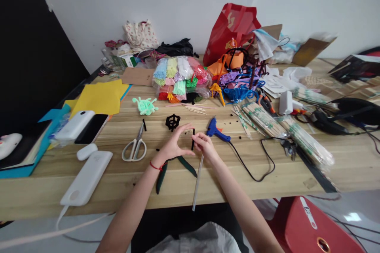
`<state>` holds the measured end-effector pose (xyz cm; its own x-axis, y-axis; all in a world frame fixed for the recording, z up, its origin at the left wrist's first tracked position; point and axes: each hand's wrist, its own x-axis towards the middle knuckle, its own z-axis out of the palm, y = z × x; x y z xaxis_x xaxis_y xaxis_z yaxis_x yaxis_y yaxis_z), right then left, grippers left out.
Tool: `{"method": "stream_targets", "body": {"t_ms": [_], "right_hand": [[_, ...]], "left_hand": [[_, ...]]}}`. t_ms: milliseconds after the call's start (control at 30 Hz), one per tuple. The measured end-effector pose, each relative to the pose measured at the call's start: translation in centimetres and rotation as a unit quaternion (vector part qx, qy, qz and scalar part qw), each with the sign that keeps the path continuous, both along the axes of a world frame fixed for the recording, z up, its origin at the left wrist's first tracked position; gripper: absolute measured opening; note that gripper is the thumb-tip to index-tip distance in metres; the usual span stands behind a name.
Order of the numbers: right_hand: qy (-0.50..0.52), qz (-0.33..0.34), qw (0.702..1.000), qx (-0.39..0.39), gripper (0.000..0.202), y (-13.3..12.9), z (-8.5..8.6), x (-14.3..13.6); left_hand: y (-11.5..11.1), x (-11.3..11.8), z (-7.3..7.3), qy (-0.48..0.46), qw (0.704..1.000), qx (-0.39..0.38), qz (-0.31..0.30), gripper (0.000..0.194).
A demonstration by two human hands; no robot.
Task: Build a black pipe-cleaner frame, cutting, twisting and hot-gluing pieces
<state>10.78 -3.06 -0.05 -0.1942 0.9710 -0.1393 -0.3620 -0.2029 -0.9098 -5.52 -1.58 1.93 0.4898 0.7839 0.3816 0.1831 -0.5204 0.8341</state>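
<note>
My right hand pinches a short black pipe cleaner piece, held upright over the table. Just left of it, my left hand curves in a C, thumb and fingers apart near the piece's two ends; whether they touch it I cannot tell. Beyond my left hand lies a black web-shaped pipe cleaner form. Green-handled pliers rest beneath my left wrist, their jaws hidden. A translucent glue stick extends from under my right hand toward the table edge. The blue glue gun lies to the right.
White scissors and a mint-green fuzzy piece lie left. Bagged pipe cleaners and a red bag stand behind. Packs of wooden sticks are right. The glue gun's cord loops nearby. A white power bank lies front left.
</note>
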Motion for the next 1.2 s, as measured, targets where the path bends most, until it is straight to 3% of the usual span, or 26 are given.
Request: {"method": "stream_targets", "body": {"t_ms": [267,433,600,733,1033,1200], "right_hand": [[-0.007,0.0,1.0,-0.013,0.032,0.0,-0.1,0.0],[-0.067,-0.049,0.996,0.027,0.032,0.4,0.2,0.4],[-0.093,-0.048,0.992,0.074,0.037,0.5,0.7,0.9],[-0.106,-0.026,0.987,0.12,0.036,0.4,0.9,1.1],[-0.144,-0.062,0.981,0.116,0.031,0.4,0.4,1.4],[-0.168,-0.07,0.971,0.159,0.029,0.2,0.6,1.4]], "left_hand": [[-0.1,-0.1,0.2,0.0,0.999,0.008,0.035,0.083],[0.3,-0.4,0.3,-0.02,0.995,0.01,0.093,0.078],[0.4,-0.5,0.0,-0.048,0.989,0.013,0.142,0.061],[0.4,-0.5,0.0,-0.075,0.985,0.003,0.157,0.052],[0.3,-0.4,-0.1,-0.083,0.983,-0.012,0.164,0.048],[0.3,-0.5,0.0,-0.076,0.981,-0.005,0.176,0.046]]}}
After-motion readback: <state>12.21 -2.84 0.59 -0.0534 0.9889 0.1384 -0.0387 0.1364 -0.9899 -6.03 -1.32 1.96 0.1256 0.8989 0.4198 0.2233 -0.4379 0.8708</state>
